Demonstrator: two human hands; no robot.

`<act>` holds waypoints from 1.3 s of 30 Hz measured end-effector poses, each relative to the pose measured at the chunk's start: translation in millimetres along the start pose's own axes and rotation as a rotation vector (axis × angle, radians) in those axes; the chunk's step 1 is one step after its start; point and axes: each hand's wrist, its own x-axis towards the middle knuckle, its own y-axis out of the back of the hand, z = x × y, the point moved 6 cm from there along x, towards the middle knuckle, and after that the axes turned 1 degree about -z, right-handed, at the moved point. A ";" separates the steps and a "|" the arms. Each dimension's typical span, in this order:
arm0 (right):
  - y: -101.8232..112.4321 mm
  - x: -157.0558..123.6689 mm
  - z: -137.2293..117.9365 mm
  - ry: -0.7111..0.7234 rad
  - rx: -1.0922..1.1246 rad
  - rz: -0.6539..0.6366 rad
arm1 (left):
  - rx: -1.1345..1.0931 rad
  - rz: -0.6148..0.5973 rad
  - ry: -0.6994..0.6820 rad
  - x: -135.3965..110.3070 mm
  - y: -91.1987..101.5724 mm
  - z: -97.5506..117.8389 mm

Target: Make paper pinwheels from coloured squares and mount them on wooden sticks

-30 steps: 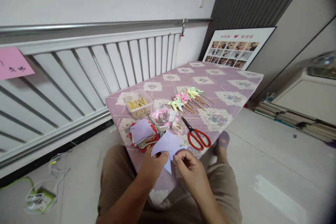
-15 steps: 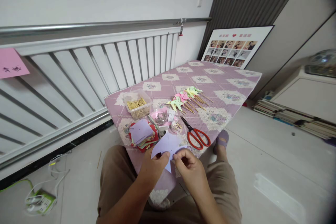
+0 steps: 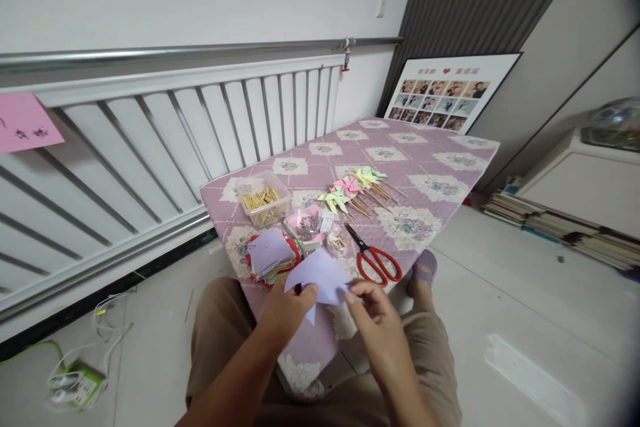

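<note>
A sheet of purple paper [image 3: 325,275], cut and partly curled, is held over the near corner of the table. My left hand [image 3: 289,310] pinches its left side, where a flap bends over, with the thumb on top. At the right edge, my right hand [image 3: 376,313] grips a corner between thumb and fingertips. Just beyond my left hand lies a stack of coloured paper squares [image 3: 270,250], purple on top. Red-handled scissors [image 3: 379,263] rest to the right, their blades pointing away.
A clear box of short sticks [image 3: 263,201] stands at the left, near a pink tray of small metal pieces [image 3: 306,223] and a small round container [image 3: 338,242]. Finished paper pinwheels [image 3: 347,188] on sticks lie farther back on the flowered tablecloth [image 3: 300,167]. A radiator [image 3: 230,113] borders the table.
My right hand has moved slightly right and pulled its corner outward. The purple paper is spread flatter and wider than before. My left hand keeps its pinch, shifted slightly left.
</note>
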 end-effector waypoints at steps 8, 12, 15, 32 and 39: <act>-13.5 2.6 -10.4 -0.271 0.196 -0.232 | 0.314 -0.486 -0.124 9.5 -8.3 30.7; -28.7 -4.9 -14.0 -0.271 0.197 -0.242 | 0.529 -0.644 -0.274 8.9 -15.8 41.7; -30.1 -4.7 -10.5 -0.234 0.164 -0.180 | 0.644 -0.662 -0.342 11.0 -16.1 45.4; -21.0 4.1 18.8 -0.211 0.196 0.109 | 0.092 -0.502 -0.103 36.7 -10.1 39.6; -20.7 5.1 31.7 -0.251 0.320 0.233 | -0.406 0.058 0.063 -3.2 5.6 -29.0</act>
